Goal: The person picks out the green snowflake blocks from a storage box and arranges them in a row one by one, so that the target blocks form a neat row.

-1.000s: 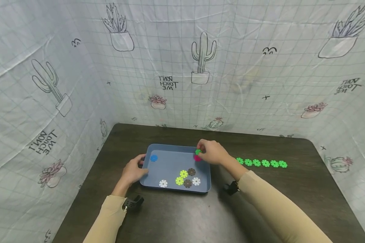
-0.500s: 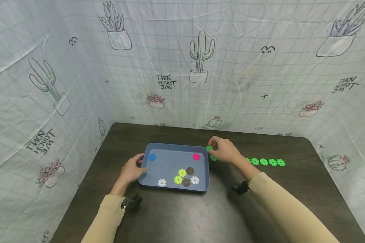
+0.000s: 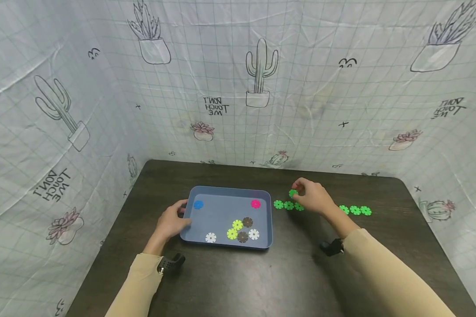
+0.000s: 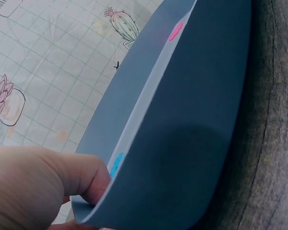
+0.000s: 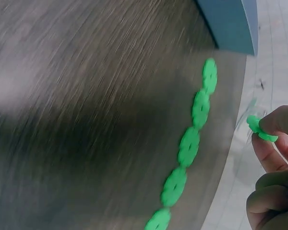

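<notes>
My left hand [image 3: 172,223] grips the left end of a blue-grey tray [image 3: 229,191], its thumb hooked over the rim, as the left wrist view shows [image 4: 81,177]. Between thumb and fingertips, my right hand [image 3: 312,197] pinches a green notched plastic disc [image 5: 262,128], held above the table. Below it, a row of green discs [image 3: 278,204] lies on the table to the right of the tray. The hand and forearm hide part of that row in the head view; in the right wrist view several discs lie nearly edge to edge.
Inside the tray lie a blue disc [image 3: 198,204], a pink disc [image 3: 255,204], two yellow discs [image 3: 237,225], two brown discs [image 3: 243,237] and two white discs [image 3: 254,234]. A printed cloth [image 3: 222,79] hangs behind and beside the dark wooden table [image 3: 238,281].
My right hand has carried the green disc from above the tray's upper right corner rightward over the row of discs. The left hand still holds the tray in place.
</notes>
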### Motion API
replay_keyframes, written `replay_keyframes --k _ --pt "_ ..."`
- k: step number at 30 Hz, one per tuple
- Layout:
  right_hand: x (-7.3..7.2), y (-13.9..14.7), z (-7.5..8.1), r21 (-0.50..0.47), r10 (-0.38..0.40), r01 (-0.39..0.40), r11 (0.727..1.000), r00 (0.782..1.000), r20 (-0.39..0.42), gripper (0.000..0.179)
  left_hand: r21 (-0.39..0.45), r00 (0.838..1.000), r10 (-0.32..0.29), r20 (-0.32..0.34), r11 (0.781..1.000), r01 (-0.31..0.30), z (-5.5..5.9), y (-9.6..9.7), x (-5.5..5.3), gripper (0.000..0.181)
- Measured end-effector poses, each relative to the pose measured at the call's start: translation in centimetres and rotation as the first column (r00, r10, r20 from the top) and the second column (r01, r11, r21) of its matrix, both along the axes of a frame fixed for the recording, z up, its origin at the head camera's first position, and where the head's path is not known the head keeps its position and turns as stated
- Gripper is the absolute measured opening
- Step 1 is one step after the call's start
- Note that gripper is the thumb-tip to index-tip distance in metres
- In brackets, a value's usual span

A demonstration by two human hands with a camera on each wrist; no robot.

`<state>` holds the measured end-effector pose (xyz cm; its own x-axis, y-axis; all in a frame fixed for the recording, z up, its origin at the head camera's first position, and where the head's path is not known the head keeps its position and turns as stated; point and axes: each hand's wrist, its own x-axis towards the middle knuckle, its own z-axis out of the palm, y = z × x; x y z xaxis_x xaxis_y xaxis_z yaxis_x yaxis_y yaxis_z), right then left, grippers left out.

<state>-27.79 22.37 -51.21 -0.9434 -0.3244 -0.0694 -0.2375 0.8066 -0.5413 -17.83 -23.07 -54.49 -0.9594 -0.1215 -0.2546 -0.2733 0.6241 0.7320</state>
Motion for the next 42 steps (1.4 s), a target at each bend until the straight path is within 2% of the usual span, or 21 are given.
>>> replay_keyframes --k 7,12,20,26,33,42 --pt "0.1 3.7 -0.7 -0.003 -0.054 0.054 0.999 0.999 0.006 0.026 -0.008 1.000 0.001 0.000 1.000 -0.001 -0.1 0.0 0.0 0.071" --pt "0.0 5.8 -0.7 -0.003 -0.085 0.085 0.996 0.996 -0.005 0.027 -0.009 1.000 0.001 -0.009 1.000 -0.001 -0.1 0.0 -0.1 0.071" --pt "0.5 9.2 -0.7 0.017 -0.144 0.144 0.989 0.990 0.004 0.032 -0.007 1.000 -0.001 -0.011 1.000 0.001 0.1 0.1 -0.2 0.071" --pt "0.9 11.7 -1.3 0.023 -0.183 0.183 0.983 0.983 0.005 0.034 -0.004 1.000 0.004 -0.022 1.000 -0.004 0.0 0.1 0.0 0.069" --pt "1.9 15.5 -2.1 0.055 -0.235 0.234 0.971 0.972 0.015 0.037 -0.017 1.000 -0.002 -0.029 1.000 0.001 -0.5 0.4 0.0 0.070" --pt "2.4 19.7 -2.4 0.077 -0.308 0.309 0.948 0.951 -0.017 0.039 -0.012 0.999 0.006 -0.036 1.000 -0.006 -0.4 0.3 0.4 0.069"
